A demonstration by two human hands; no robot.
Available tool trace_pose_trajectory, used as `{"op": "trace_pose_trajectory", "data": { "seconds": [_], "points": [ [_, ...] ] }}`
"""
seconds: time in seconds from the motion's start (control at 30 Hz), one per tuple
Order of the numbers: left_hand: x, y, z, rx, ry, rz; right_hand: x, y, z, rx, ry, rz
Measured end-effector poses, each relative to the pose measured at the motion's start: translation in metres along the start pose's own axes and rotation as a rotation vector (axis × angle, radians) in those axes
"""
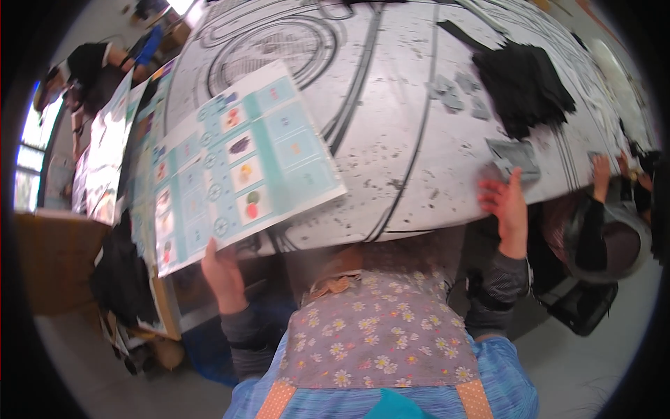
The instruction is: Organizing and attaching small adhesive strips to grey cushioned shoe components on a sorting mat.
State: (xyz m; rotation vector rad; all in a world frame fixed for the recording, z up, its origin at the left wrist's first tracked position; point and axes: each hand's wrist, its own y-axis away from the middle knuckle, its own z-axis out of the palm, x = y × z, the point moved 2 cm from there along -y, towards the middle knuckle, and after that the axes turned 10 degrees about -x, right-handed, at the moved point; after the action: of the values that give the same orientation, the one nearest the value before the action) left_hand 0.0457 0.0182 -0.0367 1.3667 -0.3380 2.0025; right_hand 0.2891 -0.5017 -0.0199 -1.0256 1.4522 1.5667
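A large printed sheet [269, 199], pale blue and white with fruit pictures and wheel shapes, lies tilted on the left of the table and reaches over its near edge. My left hand [225, 278] grips its near edge, thumb on top and the other fingers hidden. My right hand [507, 209] is off to the right at the table's near edge, slightly blurred, fingers apart and holding nothing. Just beyond its fingertips lies a flat grey packet or cloth piece [515, 157]. Several smaller grey pieces [453, 96] lie farther off, beside a pile of black cloth pieces [523, 84].
The white table covering [377, 157] has black lines and dark flecks. Another person's hand [601, 171] rests at the table's right edge. A cardboard box [56, 262] and a dark bag [125, 276] are on the left. Another person [98, 70] is at the far left.
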Motion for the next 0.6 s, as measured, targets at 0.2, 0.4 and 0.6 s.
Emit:
{"op": "trace_pose_trajectory", "data": {
  "seconds": [0.2, 0.4, 0.6],
  "points": [
    [-0.005, -0.001, -0.003, 0.027, 0.010, -0.058, -0.008, 0.019, -0.015, 0.179, 0.159, -0.094],
    [-0.003, -0.007, -0.031, 0.016, 0.005, -0.010, 0.013, 0.001, -0.011, 0.235, 0.299, -0.229],
    [-0.007, -0.021, -0.024, -0.007, -0.055, -0.044, -0.013, 0.025, -0.015, 0.237, 0.288, -0.073]
  ]
}}
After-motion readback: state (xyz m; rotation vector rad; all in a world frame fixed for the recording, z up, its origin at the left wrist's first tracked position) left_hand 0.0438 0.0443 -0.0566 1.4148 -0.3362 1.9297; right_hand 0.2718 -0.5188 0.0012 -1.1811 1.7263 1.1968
